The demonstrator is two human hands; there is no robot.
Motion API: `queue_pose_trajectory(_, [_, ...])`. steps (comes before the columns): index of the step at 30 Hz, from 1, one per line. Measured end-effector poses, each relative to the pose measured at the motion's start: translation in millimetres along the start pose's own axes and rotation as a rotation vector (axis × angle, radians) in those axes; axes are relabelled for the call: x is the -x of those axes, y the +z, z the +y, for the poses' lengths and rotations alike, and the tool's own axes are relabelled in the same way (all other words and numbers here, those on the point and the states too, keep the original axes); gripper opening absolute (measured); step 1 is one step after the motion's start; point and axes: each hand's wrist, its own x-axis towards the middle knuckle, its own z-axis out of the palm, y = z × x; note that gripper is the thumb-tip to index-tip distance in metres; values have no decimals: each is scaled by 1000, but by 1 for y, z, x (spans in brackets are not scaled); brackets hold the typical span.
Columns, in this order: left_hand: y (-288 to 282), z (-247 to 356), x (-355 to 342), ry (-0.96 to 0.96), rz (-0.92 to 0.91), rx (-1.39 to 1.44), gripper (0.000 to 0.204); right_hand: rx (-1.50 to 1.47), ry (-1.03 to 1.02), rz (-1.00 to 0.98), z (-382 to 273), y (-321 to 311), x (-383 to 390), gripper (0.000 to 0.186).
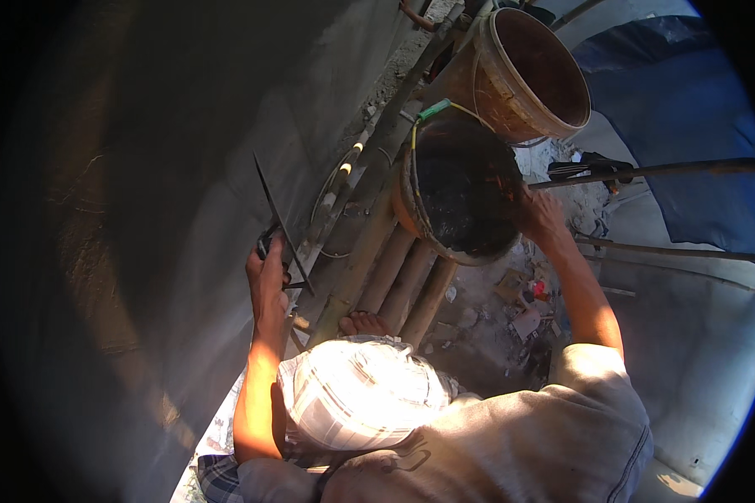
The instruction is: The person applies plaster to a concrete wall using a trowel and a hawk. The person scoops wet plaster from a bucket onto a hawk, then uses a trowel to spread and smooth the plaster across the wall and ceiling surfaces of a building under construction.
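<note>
My left hand is closed around the handle of a plastering trowel. Its thin, flat blade is seen nearly edge-on, beside the grey wall. On the right, my right hand grips the rim of a bucket, which tilts so that its opening faces me. Dark, wet-looking residue coats the inside of this bucket, and a yellow wire handle with a green grip lies across its far edge. My right fingertips are partly lost in the shadow at the rim.
Behind it stands a larger, stained brown bucket. Bamboo poles form the platform under my bare foot. A smooth grey wall rises on the left. Thin poles cross before a blue tarp; scattered debris lies below.
</note>
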Motion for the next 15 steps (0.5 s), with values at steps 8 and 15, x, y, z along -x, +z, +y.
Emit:
queue_pose_trajectory(8, [2, 12, -18, -185, -455, 824, 44, 102, -280, 200, -8, 21, 19, 17])
queue_pose_trajectory(15, [81, 18, -63, 343, -678, 525, 47, 69, -137, -55, -18, -75, 37, 19])
